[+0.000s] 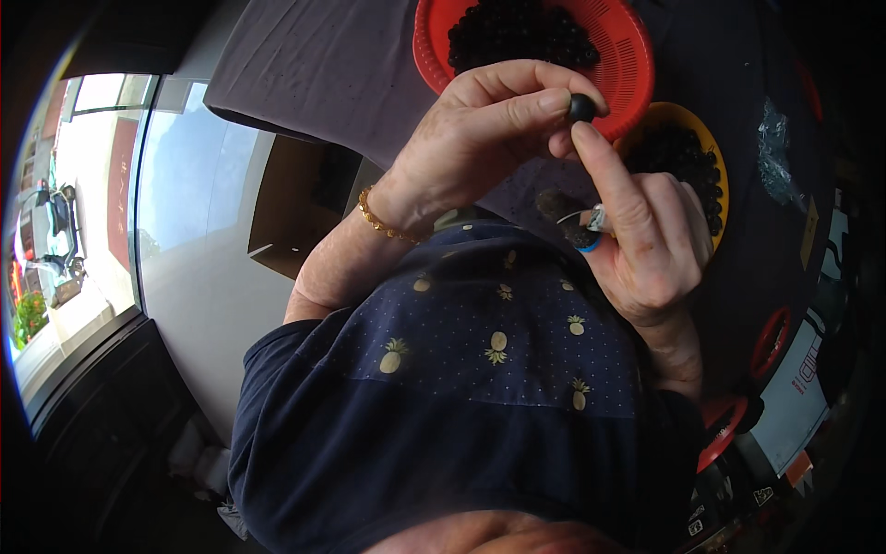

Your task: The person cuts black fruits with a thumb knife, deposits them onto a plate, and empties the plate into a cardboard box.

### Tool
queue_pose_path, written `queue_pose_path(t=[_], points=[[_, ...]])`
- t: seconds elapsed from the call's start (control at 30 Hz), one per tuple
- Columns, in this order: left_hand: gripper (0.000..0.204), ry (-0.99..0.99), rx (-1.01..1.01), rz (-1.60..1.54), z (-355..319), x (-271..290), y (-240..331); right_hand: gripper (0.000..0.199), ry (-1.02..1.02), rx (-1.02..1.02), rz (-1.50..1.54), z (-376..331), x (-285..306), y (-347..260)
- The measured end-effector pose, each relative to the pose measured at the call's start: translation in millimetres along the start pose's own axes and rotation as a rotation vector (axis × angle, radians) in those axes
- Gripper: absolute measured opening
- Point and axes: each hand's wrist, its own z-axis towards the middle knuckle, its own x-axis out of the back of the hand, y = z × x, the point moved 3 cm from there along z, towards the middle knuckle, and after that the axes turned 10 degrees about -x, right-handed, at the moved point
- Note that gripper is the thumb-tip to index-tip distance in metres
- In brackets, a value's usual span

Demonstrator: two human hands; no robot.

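Between the thumb and index finger of my left hand (503, 125) is a small black ball-like piece (581, 108). My right hand (651, 235) is just below it, its index fingertip up against the piece. The other right fingers are curled in. At the right thumb sits a small item with silvery and blue parts (595, 222); its kind is not clear. Beyond my hands stands a red plastic basket (637, 69) with many small black round pieces (521, 35) in it. A yellow basket (718, 166), partly behind my right hand, holds similar dark pieces.
Dark grey cloth (323, 65) covers the table. A crumpled clear plastic bag (777, 152) lies to the right. An open cardboard box (286, 203) stands low on the left, near a glass door (189, 175). Red containers (724, 429) are at the lower right.
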Motion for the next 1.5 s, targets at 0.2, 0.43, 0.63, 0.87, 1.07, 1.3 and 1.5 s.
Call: queue_pose_path(t=[0.2, 0.43, 0.63, 0.87, 1.07, 1.3, 1.5], points=[[0.027, -0.149, -0.002, -0.12, 9, -2, -13, 0.028, 0.039, -0.111, 0.155, -23, 6, 12], [0.024, -0.246, 0.036, -0.274, 20, -9, -33, 0.025, 0.233, -0.261, 0.199, -50, 19, 31], [0.022, -0.271, 0.102, -0.295, 24, -20, -43, 0.029, 0.264, -0.312, 0.199, -62, 24, 36], [0.023, -0.231, 0.174, -0.271, 23, -29, -46, 0.02, 0.264, -0.339, 0.258, -74, 28, 37], [0.026, -0.206, 0.19, -0.242, 23, -32, -52, 0.021, 0.294, -0.34, 0.277, -78, 31, 39], [0.026, -0.179, 0.221, -0.282, 25, -33, -62, 0.04, 0.264, -0.38, 0.291, -78, 37, 40], [0.023, -0.264, 0.379, 0.406, 30, -47, -80, 0.031, 0.287, -0.355, 0.301, -75, 34, 41]])
